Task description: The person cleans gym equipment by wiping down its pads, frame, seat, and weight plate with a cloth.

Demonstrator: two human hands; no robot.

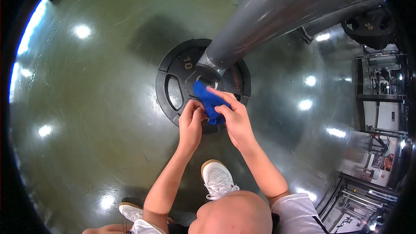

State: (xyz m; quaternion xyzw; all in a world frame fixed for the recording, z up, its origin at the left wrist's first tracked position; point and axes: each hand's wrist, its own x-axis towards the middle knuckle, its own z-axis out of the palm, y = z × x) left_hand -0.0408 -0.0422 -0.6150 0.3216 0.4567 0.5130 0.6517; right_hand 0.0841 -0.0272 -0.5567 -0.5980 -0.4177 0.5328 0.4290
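A blue cloth (pixel 213 104) is bunched between my two hands, above a black weight plate (pixel 167 71) marked 10. My left hand (pixel 190 119) has its fingers curled and pinched at the cloth's left edge. On the other side my right hand (pixel 236 117) grips the cloth, thumb on top and index finger stretched along it. The plate's hub and lower part are partly hidden by the cloth and my hands. A thick grey metal tube (pixel 260 21) slants in from the upper right, its capped end over the plate's middle.
Glossy green floor (pixel 108 82) spreads around the plate. A white shoe (pixel 216 178) of mine stands just below my hands, and my knee (pixel 234 214) is bent close by. Another weight plate (pixel 368 26), marked 20, hangs at upper right. Gym racks (pixel 381 97) line the right side.
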